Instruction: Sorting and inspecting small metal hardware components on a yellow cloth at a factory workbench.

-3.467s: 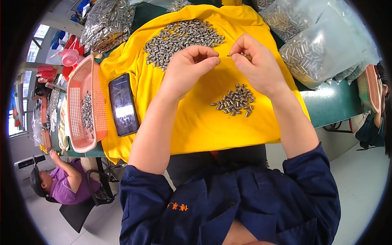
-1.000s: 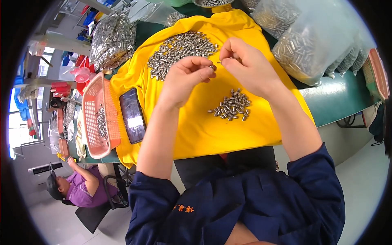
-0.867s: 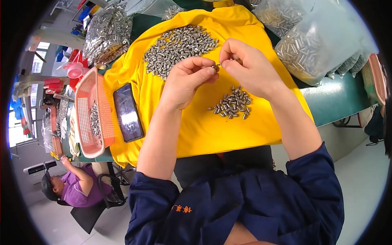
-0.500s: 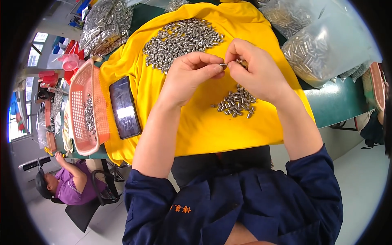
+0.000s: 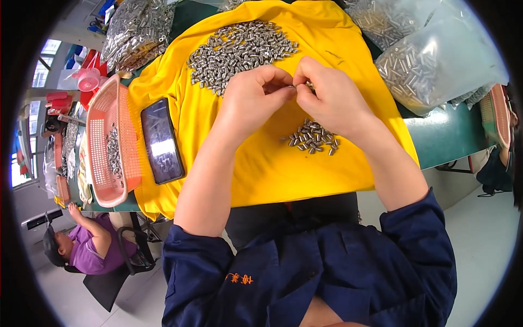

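Note:
My left hand (image 5: pixel 251 103) and my right hand (image 5: pixel 328 97) meet fingertip to fingertip above a yellow cloth (image 5: pixel 256 163), pinching a small metal part (image 5: pixel 295 86) between them. The part is mostly hidden by the fingers. A large heap of small silvery metal cylinders (image 5: pixel 237 52) lies on the cloth just beyond my hands. A smaller pile of the same parts (image 5: pixel 313 137) sits on the cloth below my right hand.
A dark phone (image 5: pixel 161 140) lies on the cloth's left edge beside a pink mesh basket (image 5: pixel 103 158) with a few metal parts. Clear bags of parts (image 5: pixel 430 60) stand at the right and far left (image 5: pixel 133 30). Another person in purple (image 5: pixel 84 248) sits lower left.
My hands stay pinched together over the cloth, having drifted slightly; 3.5 s ago the fingertips were a little apart. The piles look unchanged.

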Motion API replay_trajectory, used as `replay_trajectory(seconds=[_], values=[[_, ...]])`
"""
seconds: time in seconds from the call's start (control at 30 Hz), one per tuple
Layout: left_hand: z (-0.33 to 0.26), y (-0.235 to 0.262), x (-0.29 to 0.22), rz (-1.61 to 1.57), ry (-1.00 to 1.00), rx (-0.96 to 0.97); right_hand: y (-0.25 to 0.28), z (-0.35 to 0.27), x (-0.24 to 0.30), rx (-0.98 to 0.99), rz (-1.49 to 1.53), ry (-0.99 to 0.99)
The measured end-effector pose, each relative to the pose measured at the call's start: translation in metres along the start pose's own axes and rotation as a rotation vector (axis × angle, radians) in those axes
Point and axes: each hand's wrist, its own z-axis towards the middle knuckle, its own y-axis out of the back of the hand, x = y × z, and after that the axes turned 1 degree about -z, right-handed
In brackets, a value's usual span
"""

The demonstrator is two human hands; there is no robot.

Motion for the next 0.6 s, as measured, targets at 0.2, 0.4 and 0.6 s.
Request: replay_trajectory(seconds=[0.2, 0.4, 0.6], values=[[-0.001, 0.022, 0.000, 0.152, 0.113, -0.090, 0.020, 0.004, -0.008, -0.141, 0.365, -0.135], [-0.001, 0.006, 0.001, -0.226, 0.014, -0.029, 0.012, 0.005, -0.006, -0.170, 0.260, 0.008], [-0.001, 0.007, 0.005, -0.593, 0.057, 0.049, 0.011, 0.002, -0.004, -0.068, 0.326, -0.013]])
